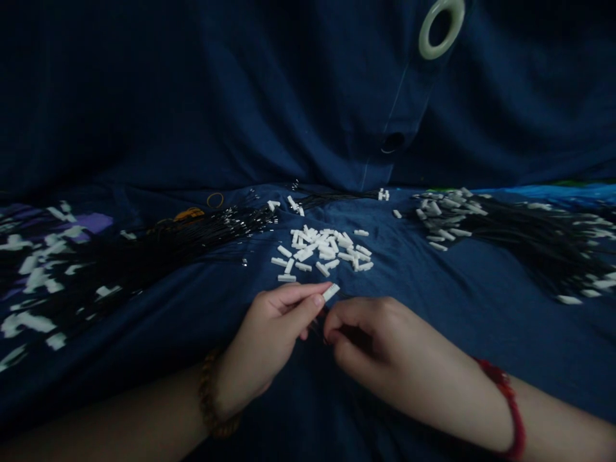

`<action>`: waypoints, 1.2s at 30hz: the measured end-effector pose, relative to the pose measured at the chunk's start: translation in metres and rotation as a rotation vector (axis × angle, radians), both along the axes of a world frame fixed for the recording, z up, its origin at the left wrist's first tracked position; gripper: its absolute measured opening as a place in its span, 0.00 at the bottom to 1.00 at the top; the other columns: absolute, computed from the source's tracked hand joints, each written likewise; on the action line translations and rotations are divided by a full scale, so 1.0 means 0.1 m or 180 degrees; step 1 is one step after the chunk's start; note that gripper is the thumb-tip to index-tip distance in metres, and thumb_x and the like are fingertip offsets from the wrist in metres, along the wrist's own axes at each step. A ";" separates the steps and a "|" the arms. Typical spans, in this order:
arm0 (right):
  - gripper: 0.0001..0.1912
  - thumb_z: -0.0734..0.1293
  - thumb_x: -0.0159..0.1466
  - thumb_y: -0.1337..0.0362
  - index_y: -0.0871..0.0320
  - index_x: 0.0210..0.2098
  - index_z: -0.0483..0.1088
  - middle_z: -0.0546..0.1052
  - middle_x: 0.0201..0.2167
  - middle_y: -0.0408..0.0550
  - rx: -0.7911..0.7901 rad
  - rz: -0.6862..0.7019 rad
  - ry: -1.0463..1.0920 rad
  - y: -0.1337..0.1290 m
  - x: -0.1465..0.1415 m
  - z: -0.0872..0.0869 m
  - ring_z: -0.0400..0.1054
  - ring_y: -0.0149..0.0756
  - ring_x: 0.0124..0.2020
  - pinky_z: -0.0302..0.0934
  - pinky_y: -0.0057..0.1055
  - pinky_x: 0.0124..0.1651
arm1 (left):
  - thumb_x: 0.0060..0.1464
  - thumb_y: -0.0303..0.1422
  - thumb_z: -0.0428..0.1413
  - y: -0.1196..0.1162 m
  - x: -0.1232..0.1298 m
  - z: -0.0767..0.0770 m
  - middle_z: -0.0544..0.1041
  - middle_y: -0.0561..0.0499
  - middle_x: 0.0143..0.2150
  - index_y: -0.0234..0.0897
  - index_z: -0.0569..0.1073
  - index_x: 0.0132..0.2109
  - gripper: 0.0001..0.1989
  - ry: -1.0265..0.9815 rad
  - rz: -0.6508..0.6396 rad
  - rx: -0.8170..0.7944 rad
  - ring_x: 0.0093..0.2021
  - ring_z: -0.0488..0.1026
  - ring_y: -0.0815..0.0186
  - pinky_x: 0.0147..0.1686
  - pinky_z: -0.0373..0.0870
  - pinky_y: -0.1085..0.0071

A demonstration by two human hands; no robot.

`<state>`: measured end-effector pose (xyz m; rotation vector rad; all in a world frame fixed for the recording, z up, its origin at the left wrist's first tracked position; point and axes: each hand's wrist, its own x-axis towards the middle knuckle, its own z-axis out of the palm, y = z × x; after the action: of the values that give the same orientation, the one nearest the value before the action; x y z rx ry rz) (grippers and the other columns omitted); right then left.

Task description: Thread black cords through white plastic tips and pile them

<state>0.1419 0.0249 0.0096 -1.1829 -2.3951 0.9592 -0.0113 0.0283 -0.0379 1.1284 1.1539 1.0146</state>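
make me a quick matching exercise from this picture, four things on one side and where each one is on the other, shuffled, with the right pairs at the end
Things
1. single white connector housing
2. loose heap of white connector housings
3. red bracelet
4. beaded bracelet

Places
a. around the wrist of the right hand
b. on the blue cloth, just beyond the hands
c. around the wrist of the left hand
d. in the grip of the left hand, at its thumb and fingertips

Right pairs: 1-d, 2-b, 3-a, 4-c
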 end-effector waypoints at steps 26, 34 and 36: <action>0.08 0.58 0.59 0.70 0.57 0.26 0.65 0.70 0.21 0.37 -0.0177 -0.0567 0.0283 -0.11 -0.11 -0.23 0.62 0.23 0.21 0.51 0.19 0.24 | 0.48 0.30 0.56 0.00 0.04 0.04 0.74 0.55 0.26 0.40 0.77 0.37 0.09 -0.0179 -0.0048 -0.0120 0.25 0.62 0.74 0.21 0.56 0.80; 0.04 0.59 0.55 0.69 0.59 0.27 0.65 0.70 0.22 0.43 0.0367 -0.0826 -0.0195 -0.09 -0.17 -0.27 0.61 0.29 0.21 0.47 0.26 0.25 | 0.48 0.31 0.55 0.01 0.03 0.03 0.74 0.55 0.26 0.41 0.77 0.38 0.09 -0.0007 -0.0008 -0.0056 0.22 0.62 0.74 0.22 0.58 0.79; 0.04 0.59 0.54 0.68 0.60 0.26 0.65 0.70 0.21 0.45 0.0609 -0.0874 -0.0464 -0.10 -0.17 -0.22 0.61 0.32 0.20 0.45 0.28 0.25 | 0.48 0.31 0.55 0.00 0.03 0.03 0.74 0.55 0.26 0.41 0.77 0.38 0.09 0.0139 0.0002 0.0016 0.22 0.60 0.74 0.22 0.58 0.78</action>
<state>0.1250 0.0153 -0.0126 -1.5002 -2.2887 0.5637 -0.0083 0.0287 -0.0348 1.1591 1.1869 0.9980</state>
